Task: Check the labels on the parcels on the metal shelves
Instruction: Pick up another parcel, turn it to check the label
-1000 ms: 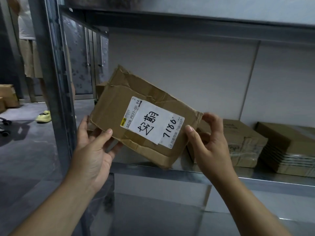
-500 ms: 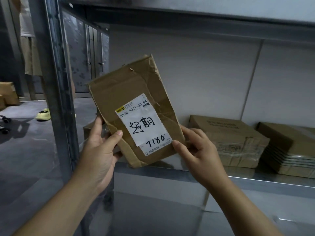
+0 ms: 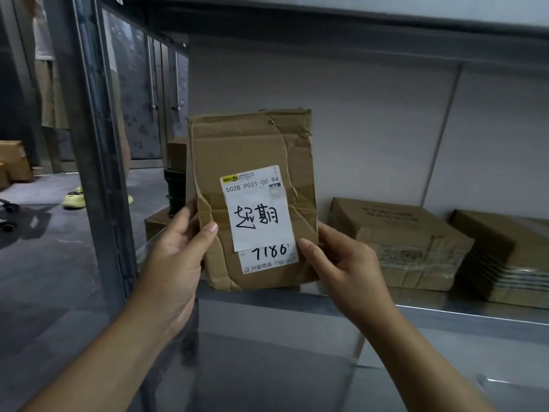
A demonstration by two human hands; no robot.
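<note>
Over the grey metal shelf, a flat, creased brown cardboard parcel is held upright, its white handwritten label facing out. The left hand and right hand each close their grip on a lower side edge. It looks light and bendable, best supported at both edges.

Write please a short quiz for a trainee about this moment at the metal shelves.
1. True or false: the left hand and the right hand both hold the crumpled brown cardboard parcel upright.
2. Which handwritten number stands on its white paper label? A 7186, B 5020, C 3344.
3. On what does the flat taped brown cardboard box at the right lie?
Key: 1 true; 2 A; 3 on the grey metal shelf.
</note>
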